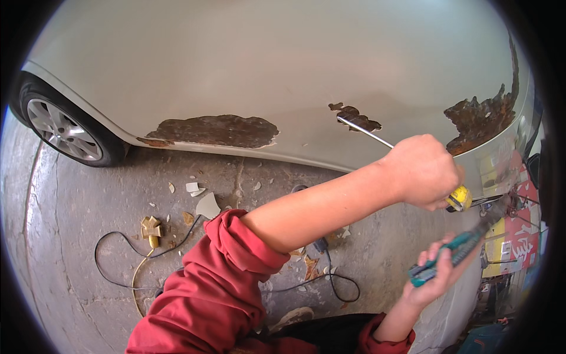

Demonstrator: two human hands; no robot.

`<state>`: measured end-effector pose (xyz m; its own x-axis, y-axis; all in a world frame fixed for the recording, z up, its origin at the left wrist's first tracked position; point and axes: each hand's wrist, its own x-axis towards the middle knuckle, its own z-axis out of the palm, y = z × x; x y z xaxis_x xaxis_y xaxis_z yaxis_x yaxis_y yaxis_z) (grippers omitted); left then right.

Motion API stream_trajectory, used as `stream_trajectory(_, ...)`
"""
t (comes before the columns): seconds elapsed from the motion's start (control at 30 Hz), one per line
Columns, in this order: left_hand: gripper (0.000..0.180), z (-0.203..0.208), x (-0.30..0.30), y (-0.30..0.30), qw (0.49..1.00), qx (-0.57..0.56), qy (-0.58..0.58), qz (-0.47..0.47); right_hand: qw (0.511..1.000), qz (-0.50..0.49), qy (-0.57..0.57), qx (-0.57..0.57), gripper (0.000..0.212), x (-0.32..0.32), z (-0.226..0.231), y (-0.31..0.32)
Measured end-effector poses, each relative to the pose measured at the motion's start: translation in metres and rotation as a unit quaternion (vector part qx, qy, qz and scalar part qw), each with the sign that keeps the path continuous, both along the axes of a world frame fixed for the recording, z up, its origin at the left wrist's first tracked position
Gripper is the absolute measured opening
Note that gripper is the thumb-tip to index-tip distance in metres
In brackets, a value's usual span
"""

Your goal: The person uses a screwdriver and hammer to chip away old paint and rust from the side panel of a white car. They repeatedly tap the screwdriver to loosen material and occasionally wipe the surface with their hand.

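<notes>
1. Left hand (425,171) is clenched around a yellow-handled screwdriver (377,138); its tip touches a rust patch (355,116) on the car panel (283,65).
2. Right hand (433,274) grasps a green-handled tool (457,251), held low beside the panel.
3. Paint chips (200,197) and a cable (118,259) lie on the floor.

At the far right edge, beside the car's rusted corner, stands a red sign (526,189) with pale markings. Just below it sits a yellow package (494,255) bearing a white label (506,250). No screens show.
</notes>
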<state>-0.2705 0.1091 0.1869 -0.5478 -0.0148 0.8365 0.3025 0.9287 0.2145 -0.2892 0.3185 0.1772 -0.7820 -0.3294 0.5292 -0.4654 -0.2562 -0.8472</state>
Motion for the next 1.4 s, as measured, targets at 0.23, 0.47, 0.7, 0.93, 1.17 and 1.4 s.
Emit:
stream_trajectory(0.23, 0.035, 0.005, 0.004, -0.001, 1.0, 0.017, 0.003, 0.002, 0.988, 0.061, 0.062, 0.129, 0.088, 0.006, -0.016, -0.009)
stream_trajectory(0.47, 0.035, 0.005, 0.003, -0.001, 1.0, 0.013, -0.015, 0.002, 0.994, -0.034, 0.075, -0.074, 0.08, -0.009, 0.002, -0.004)
stream_trajectory(0.7, 0.035, 0.002, -0.002, -0.001, 1.0, 0.007, -0.023, 0.007, 0.982, 0.022, 0.126, 0.137, 0.091, -0.008, -0.017, -0.011)
stream_trajectory(0.93, 0.033, 0.0, -0.003, -0.001, 1.0, 0.001, -0.025, 0.012, 0.997, -0.025, 0.067, -0.037, 0.089, -0.007, 0.007, -0.014)
stream_trajectory(1.17, 0.03, -0.003, -0.001, 0.001, 1.0, -0.003, -0.022, 0.012, 0.992, -0.009, 0.089, 0.09, 0.095, 0.001, -0.014, -0.012)
stream_trajectory(1.4, 0.035, -0.004, 0.006, 0.004, 1.0, -0.012, -0.019, 0.002, 0.996, -0.049, 0.031, -0.063, 0.085, -0.017, -0.002, 0.001)
